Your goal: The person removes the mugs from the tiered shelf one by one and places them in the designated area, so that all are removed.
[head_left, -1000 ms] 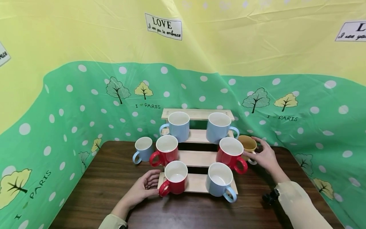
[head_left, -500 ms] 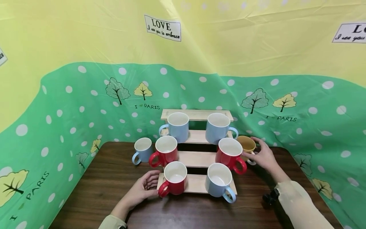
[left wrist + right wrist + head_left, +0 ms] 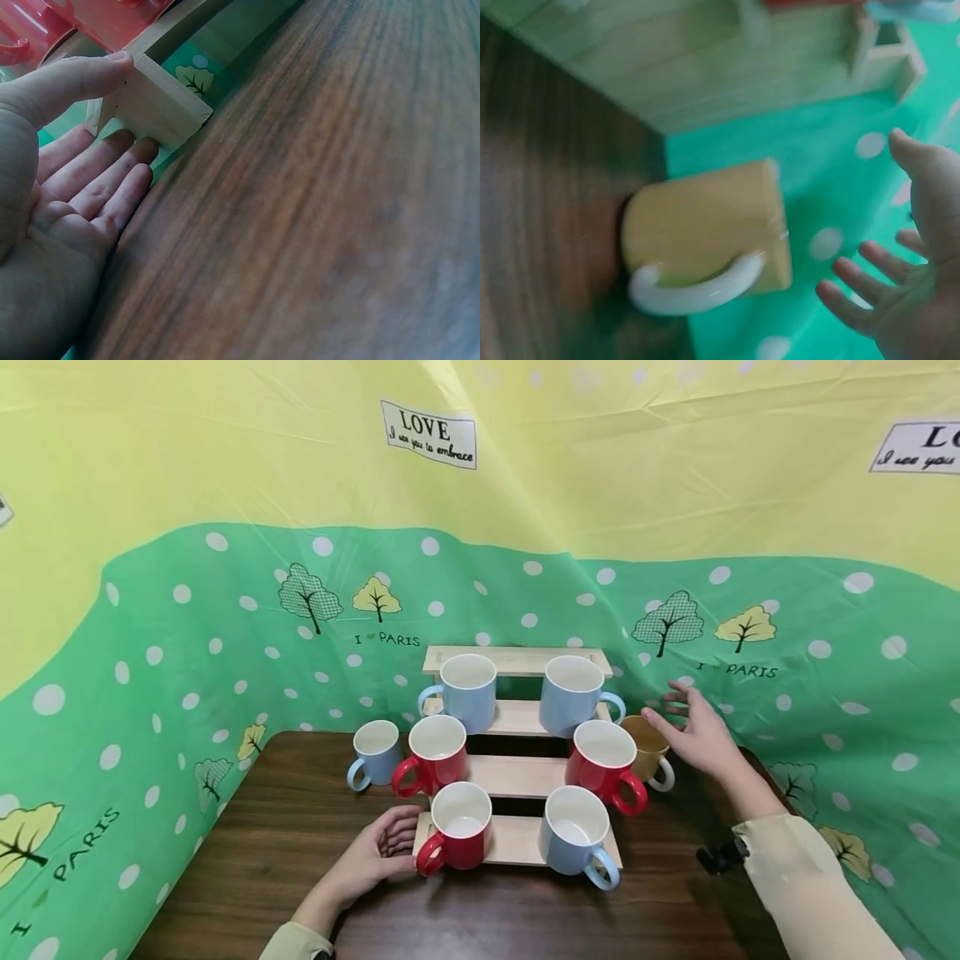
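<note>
A stepped wooden rack (image 3: 517, 775) stands mid-table. My left hand (image 3: 375, 850) grips the front left end of its lowest step, thumb at the front and fingers along the side; the left wrist view shows the thumb tip touching the wood (image 3: 161, 101). Over to the right, my right hand (image 3: 699, 727) is spread in the air by the rim of a yellow mug (image 3: 651, 758), holding nothing. That mug stands upright on the table beside the rack, its white handle (image 3: 697, 292) plain in the right wrist view. A red mug partly hides it in the head view.
On the rack stand red mugs (image 3: 463, 828) (image 3: 446, 760) (image 3: 596, 768) and blue mugs (image 3: 576, 828) (image 3: 472, 697) (image 3: 572, 697). Another blue mug (image 3: 380, 758) is on the table (image 3: 300, 793) to the left. A patterned cloth (image 3: 480, 568) hangs close behind.
My right hand has let go of the yellow mug and lifted up and slightly to the right. The mug stays in place. My left hand keeps its position on the rack.
</note>
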{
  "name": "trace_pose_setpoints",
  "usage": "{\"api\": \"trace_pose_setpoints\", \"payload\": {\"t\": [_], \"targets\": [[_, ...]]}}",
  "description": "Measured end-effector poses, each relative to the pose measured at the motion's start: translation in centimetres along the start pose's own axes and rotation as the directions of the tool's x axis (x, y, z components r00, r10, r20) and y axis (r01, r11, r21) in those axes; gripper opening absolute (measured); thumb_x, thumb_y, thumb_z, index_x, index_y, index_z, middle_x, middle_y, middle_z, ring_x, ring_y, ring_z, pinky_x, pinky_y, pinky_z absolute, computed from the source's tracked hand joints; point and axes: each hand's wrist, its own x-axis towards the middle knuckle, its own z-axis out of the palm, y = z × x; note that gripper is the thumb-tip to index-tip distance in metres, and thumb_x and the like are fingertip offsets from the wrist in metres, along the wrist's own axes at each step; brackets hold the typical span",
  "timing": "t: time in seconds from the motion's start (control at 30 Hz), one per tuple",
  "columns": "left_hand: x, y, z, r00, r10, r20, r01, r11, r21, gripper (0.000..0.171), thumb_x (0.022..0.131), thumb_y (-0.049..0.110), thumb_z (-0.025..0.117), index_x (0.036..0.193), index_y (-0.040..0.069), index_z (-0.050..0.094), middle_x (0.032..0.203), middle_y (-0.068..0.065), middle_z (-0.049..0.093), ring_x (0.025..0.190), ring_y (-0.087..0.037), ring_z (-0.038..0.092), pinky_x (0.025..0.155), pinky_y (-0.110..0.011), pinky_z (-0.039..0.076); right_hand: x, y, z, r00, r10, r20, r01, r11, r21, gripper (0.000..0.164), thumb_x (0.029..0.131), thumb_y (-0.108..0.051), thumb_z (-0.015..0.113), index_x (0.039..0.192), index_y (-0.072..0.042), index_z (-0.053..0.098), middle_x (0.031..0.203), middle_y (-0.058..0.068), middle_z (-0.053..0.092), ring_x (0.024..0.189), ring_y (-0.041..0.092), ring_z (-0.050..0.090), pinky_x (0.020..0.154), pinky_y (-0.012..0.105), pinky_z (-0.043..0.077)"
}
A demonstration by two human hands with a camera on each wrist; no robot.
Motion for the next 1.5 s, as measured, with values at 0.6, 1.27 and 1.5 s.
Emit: {"api": "trace_pose_setpoints", "payload": {"t": [0.6, 1.27, 1.5], "targets": [[0.0, 0.0, -0.1, 1.0, -0.013, -0.011, 0.013, 1.0, 0.012, 0.076, 0.098, 0.009, 0.081, 0.16, -0.003, 0.041, 0.155, -0.027, 0.057, 0.138, -0.033, 0.063, 0.11, -0.027, 0.052, 0.2, -7.4, -1.4, 0.99, -0.059, -0.126, 0.072, 0.992, 0.102, 0.076, 0.11, -0.044, 0.065, 0.165, 0.0, 0.038, 0.152, 0.026, 0.059, 0.138, 0.044, 0.057, 0.108, 0.064, 0.051], [0.1, 0.0, 0.1, 1.0, 0.006, -0.008, -0.006, 1.0, 0.001, 0.076, 0.097, 0.006, 0.081, 0.16, -0.003, 0.04, 0.154, -0.027, 0.058, 0.133, -0.021, 0.066, 0.111, -0.027, 0.052, 0.2, -13.4, -0.1, 0.981, -0.188, -0.047, 0.192, 0.978, 0.08, 0.08, 0.098, -0.038, 0.085, 0.16, -0.004, 0.048, 0.147, 0.018, 0.06, 0.129, 0.041, 0.063, 0.106, 0.063, 0.053], [0.1, 0.0, 0.1, 0.999, 0.038, 0.011, -0.038, 0.999, -0.011, 0.075, 0.098, 0.006, 0.08, 0.16, -0.007, 0.039, 0.153, -0.03, 0.057, 0.134, -0.023, 0.066, 0.111, -0.027, 0.052, 0.5, -14.0, 0.6, 0.992, -0.124, 0.026, 0.123, 0.992, 0.032, 0.084, 0.095, -0.051, 0.084, 0.161, -0.009, 0.051, 0.152, 0.019, 0.059, 0.128, 0.044, 0.066, 0.101, 0.064, 0.055]]}}
